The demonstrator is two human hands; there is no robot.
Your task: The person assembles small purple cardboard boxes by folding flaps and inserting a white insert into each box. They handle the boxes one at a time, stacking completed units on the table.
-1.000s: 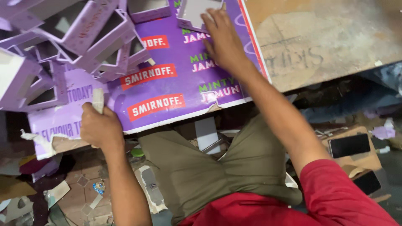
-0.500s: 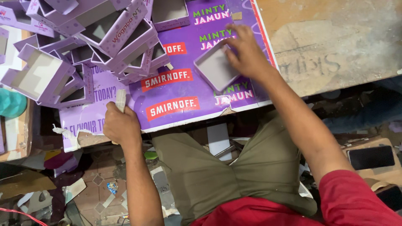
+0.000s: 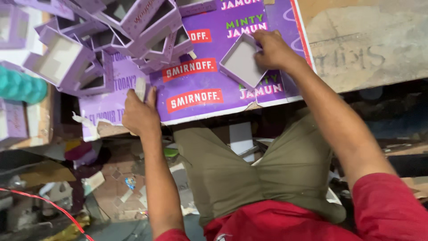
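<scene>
Tray [image 3: 243, 62] in right grip [image 3: 273, 49], far corner.

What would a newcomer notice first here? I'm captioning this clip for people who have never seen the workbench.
First the big purple printed sheet covering the bench, with a heap of purple open-topped boxes piled at its upper left. Next the right hand, near the top centre, gripping the rim of a shallow purple tray lying on the sheet. The left hand rests at the sheet's near edge with a small pale piece in its fingers.
</scene>
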